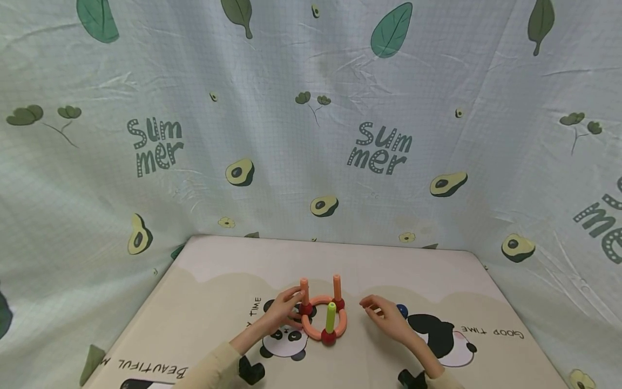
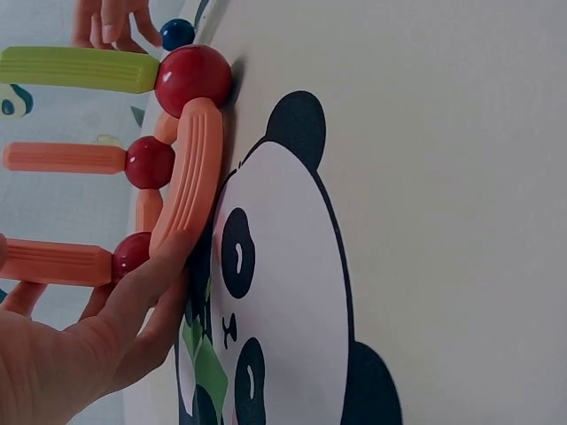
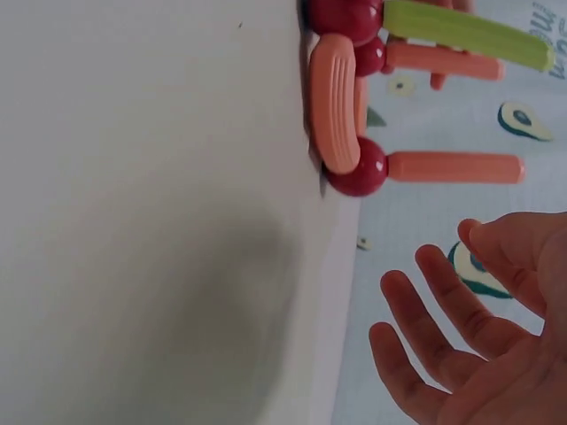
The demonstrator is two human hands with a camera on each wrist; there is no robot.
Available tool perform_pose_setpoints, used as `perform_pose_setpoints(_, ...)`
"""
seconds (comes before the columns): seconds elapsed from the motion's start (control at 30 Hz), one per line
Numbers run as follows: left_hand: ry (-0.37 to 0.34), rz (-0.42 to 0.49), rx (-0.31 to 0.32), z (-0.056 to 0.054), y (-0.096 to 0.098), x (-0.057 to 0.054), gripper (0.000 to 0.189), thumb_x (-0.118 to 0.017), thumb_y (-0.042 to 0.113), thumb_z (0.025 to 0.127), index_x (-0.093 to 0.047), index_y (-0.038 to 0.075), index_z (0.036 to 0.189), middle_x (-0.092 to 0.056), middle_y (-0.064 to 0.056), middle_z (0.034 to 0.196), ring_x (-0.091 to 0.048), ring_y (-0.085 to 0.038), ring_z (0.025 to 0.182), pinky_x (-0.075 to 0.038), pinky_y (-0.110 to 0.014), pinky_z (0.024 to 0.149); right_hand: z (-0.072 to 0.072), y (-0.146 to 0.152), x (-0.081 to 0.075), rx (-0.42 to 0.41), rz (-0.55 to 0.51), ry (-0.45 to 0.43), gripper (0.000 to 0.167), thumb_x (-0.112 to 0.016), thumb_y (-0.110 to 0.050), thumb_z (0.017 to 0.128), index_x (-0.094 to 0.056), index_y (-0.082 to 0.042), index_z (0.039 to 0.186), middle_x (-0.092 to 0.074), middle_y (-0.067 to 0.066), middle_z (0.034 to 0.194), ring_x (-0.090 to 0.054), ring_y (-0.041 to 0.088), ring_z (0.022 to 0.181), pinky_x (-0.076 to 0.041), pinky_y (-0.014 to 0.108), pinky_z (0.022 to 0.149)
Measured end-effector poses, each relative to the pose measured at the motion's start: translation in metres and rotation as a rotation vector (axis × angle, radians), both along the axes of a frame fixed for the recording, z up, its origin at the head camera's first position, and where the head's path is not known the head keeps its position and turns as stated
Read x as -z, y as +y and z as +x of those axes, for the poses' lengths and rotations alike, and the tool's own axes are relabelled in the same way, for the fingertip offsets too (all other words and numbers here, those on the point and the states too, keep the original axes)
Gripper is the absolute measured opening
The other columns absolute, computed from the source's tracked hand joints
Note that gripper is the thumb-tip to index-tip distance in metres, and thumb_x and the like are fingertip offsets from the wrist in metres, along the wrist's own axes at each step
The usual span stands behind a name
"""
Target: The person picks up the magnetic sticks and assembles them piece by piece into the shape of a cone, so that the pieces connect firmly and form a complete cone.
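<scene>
A ring of curved orange rods [image 1: 312, 332], joined by red balls [image 1: 329, 338], lies on the table mat. Three straight sticks rise from the balls: a light green stick [image 1: 331, 317] at the front and two orange sticks [image 1: 337, 287] behind. My left hand [image 1: 281, 311] holds the structure at its left corner, fingers around the orange stick [image 2: 62, 262] and red ball [image 2: 133, 257] there. To the right of the ring, my right hand [image 1: 389, 320] hovers above the mat with loosely bent fingers [image 3: 425, 323] and nothing in them. A blue ball [image 1: 402, 310] sits just beyond it.
The pale mat [image 1: 218, 259] bears printed pandas [image 1: 284, 343] and lettering. Behind the table hangs a light curtain [image 1: 282, 135] with avocado and leaf prints. Black devices [image 1: 251, 370] are at both wrists.
</scene>
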State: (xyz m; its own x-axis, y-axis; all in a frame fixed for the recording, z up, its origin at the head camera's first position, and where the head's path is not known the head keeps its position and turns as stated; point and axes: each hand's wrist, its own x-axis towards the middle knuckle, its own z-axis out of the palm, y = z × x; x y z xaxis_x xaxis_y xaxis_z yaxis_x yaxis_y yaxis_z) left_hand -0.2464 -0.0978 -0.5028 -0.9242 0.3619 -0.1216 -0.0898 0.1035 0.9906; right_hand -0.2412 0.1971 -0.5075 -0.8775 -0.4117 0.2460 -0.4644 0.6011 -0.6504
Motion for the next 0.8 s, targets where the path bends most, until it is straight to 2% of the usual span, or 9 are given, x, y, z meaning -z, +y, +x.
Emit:
perform_pose_setpoints(0.33,-0.005,-0.014,-0.02,0.0,0.003,-0.003,0.058,-0.04,0.037,0.093,-0.027,0.001,0.137,-0.035,-0.036,0.13,-0.058,-0.047,0.091,-0.051,-0.049,0.067,0.001,0.026,0.005,0.08,0.034,0.253,0.017,-0.058,0.001,0.081,-0.06,-0.005,0.097,-0.063,0.008,0.091,-0.057,0.013,0.079,-0.045,0.023,0.063)
perform_pose_setpoints(0.47,0.009,-0.011,-0.024,-0.002,0.002,-0.003,0.055,-0.039,0.035,0.094,-0.028,0.002,0.136,-0.037,-0.035,0.128,-0.058,-0.047,0.091,-0.05,-0.049,0.069,0.0,0.036,0.008,0.126,0.063,0.315,0.019,-0.06,0.003,0.079,-0.061,-0.005,0.095,-0.061,0.005,0.089,-0.056,0.014,0.079,-0.047,0.026,0.066)
perform_pose_setpoints(0.63,0.014,-0.029,-0.038,-0.001,0.003,-0.006,0.051,-0.037,0.032,0.095,-0.03,0.001,0.135,-0.038,-0.036,0.128,-0.053,-0.051,0.098,-0.05,-0.051,0.07,-0.002,0.048,0.009,0.204,0.157,0.338,0.021,-0.062,0.001,0.077,-0.062,-0.006,0.097,-0.059,0.004,0.094,-0.056,0.02,0.084,-0.046,0.032,0.069)
perform_pose_setpoints(0.8,0.019,-0.043,-0.073,-0.005,0.003,-0.004,0.054,-0.041,0.038,0.093,-0.035,0.004,0.134,-0.039,-0.032,0.13,-0.053,-0.046,0.101,-0.05,-0.05,0.069,-0.003,0.057,0.01,0.261,0.299,0.412,0.025,-0.067,-0.002,0.074,-0.061,-0.007,0.098,-0.058,0.01,0.099,-0.055,0.025,0.085,-0.039,0.033,0.059)
